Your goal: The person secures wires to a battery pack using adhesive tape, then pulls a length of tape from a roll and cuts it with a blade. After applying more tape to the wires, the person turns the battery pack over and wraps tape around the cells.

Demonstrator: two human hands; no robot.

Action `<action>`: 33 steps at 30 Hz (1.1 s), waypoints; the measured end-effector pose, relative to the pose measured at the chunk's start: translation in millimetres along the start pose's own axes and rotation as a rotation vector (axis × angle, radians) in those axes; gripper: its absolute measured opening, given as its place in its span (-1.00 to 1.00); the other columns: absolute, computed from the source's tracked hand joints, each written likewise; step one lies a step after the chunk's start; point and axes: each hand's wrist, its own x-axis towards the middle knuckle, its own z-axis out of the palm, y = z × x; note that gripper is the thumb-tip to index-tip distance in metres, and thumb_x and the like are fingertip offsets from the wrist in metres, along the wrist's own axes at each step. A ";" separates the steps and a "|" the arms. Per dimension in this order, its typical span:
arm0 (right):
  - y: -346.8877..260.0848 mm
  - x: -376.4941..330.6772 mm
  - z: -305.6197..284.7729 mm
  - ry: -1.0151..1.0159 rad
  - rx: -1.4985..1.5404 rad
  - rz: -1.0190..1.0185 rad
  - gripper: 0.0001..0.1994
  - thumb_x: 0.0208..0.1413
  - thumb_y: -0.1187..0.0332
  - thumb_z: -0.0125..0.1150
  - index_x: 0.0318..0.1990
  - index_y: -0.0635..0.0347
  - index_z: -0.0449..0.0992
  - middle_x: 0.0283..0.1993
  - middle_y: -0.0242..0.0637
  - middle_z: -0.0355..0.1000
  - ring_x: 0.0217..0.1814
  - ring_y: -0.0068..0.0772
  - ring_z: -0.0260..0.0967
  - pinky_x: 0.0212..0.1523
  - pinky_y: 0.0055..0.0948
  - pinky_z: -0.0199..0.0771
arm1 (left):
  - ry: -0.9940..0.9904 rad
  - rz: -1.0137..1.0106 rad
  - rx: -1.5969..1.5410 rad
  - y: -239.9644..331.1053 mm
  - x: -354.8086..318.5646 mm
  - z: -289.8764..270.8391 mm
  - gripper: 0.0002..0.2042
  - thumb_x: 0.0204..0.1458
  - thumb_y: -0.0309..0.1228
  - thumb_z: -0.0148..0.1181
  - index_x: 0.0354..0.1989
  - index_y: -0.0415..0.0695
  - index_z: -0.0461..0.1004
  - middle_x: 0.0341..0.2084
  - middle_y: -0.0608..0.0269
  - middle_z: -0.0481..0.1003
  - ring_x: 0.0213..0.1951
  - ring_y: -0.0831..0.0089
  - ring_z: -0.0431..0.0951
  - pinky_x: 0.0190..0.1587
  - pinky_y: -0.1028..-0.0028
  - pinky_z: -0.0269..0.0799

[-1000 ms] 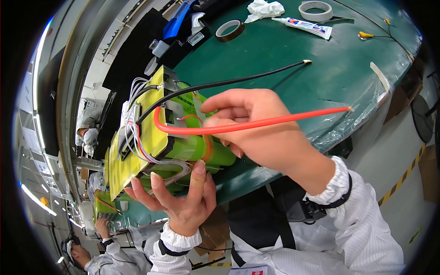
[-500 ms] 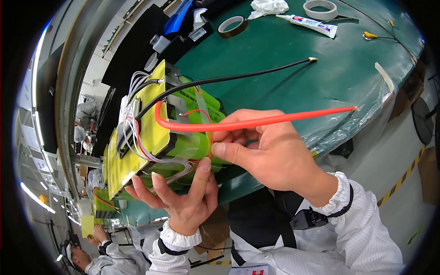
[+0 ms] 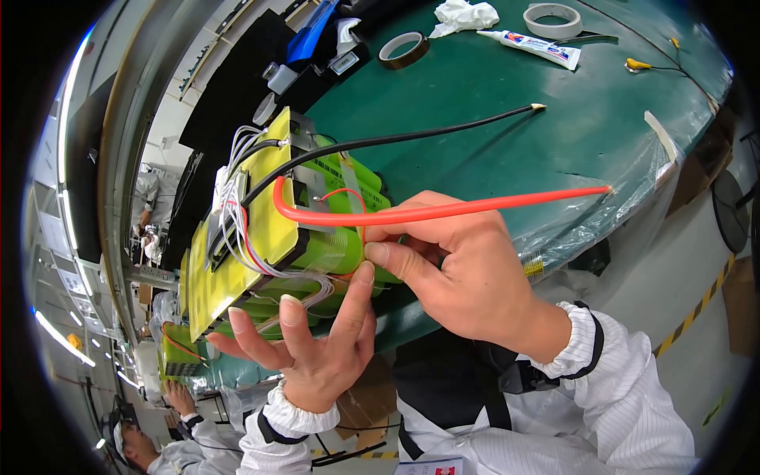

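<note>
- Left hand (image 3: 313, 348) — fingers spread, propping the green battery pack (image 3: 297, 237) from below at the table's near edge.
- Right hand (image 3: 463, 265) pinches the pack's end, the red cable (image 3: 443, 210) running over its fingers.
- Black cable (image 3: 412, 136) lies across the green table (image 3: 554, 119) — glue tube (image 3: 529, 46) and tape rolls beyond.

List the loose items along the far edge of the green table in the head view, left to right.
Brown tape roll → crumpled white cloth → white glue tube → white tape roll → yellow-tipped wire.
</note>
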 end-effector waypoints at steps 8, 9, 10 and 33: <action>2.3 9.2 -5.4 -0.017 -0.249 -0.353 -0.87 0.12 0.51 0.31 -0.19 0.35 0.60 -0.35 -0.32 0.51 -0.38 -0.62 0.41 -0.40 -0.53 0.39 | 0.031 0.184 0.097 -17.1 10.4 -5.8 -0.68 0.05 -0.12 0.19 0.01 0.43 0.60 0.27 0.13 0.08 0.37 -0.34 -0.19 0.31 -0.44 -0.43; -1.2 9.6 -5.9 -0.042 -0.194 -0.181 -0.87 0.14 0.49 0.30 -0.18 0.35 0.59 -0.37 -0.34 0.51 -0.39 -0.63 0.41 -0.40 -0.54 0.39 | 0.033 0.181 0.097 -17.9 12.6 -4.1 -0.68 0.05 -0.12 0.19 0.01 0.43 0.60 0.27 0.13 0.08 0.37 -0.34 -0.19 0.31 -0.44 -0.43; -3.3 9.9 -6.7 -0.064 -0.138 -0.009 -0.86 0.15 0.48 0.30 -0.18 0.34 0.58 -0.39 -0.35 0.50 -0.40 -0.64 0.41 -0.40 -0.55 0.40 | 0.044 0.187 0.091 -18.3 15.0 -2.5 -0.68 0.05 -0.12 0.18 0.01 0.45 0.59 0.25 0.16 0.11 0.38 -0.32 -0.18 0.31 -0.44 -0.44; -16.1 26.9 -8.7 -0.170 0.201 0.498 -0.84 0.19 0.40 0.26 -0.24 0.36 0.54 -0.39 -0.34 0.53 -0.48 -0.66 0.46 -0.63 -0.65 0.46 | -0.036 0.183 0.045 -26.9 16.8 -3.6 -0.66 0.10 -0.06 0.16 0.07 0.62 0.51 0.37 0.28 0.07 0.43 -0.16 -0.22 0.36 -0.36 -0.48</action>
